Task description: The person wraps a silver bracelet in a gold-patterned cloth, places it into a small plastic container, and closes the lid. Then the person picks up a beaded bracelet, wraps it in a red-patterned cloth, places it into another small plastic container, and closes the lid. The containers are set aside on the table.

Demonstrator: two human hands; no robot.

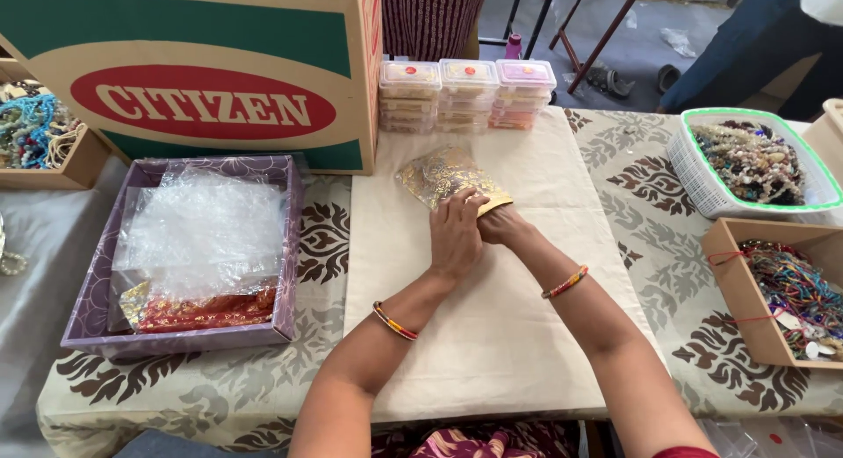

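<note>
**Both hands at the gold pouch, centre of the frame**

Your two forearms come up from the lower edge of the frame and meet just above the middle. Each wrist carries a thin beaded bangle. Your left hand [456, 234] lies flat on the mouth of the gold patterned pouch [446, 175], fingers closed down over its edge, so that grip is holding the pouch. Your right hand [502, 223] is tucked into the pouch opening; its fingers are hidden inside, so you cannot tell whether that grip is wide or narrow.

The pouch lies on the plain cream cloth [492, 335] that runs up the middle of the surface, with a brown-patterned tablecloth [650, 212] showing on either side.

At the left of the frame sits a purple tray [290, 247] holding clear bubble wrap [202, 230] and red-and-gold pouches [202, 310] at its near end. At the right edge, an open cardboard box [738, 291] holds coloured threads.

Farther up, a white basket with a green rim [702, 190] is filled with beads. Just beyond the pouch, stacks of small clear boxes [467, 93] stand in a row. A large green and brown carton [211, 72] fills the upper left, with a box of blue beads [35, 129] beside it at the left edge.
</note>
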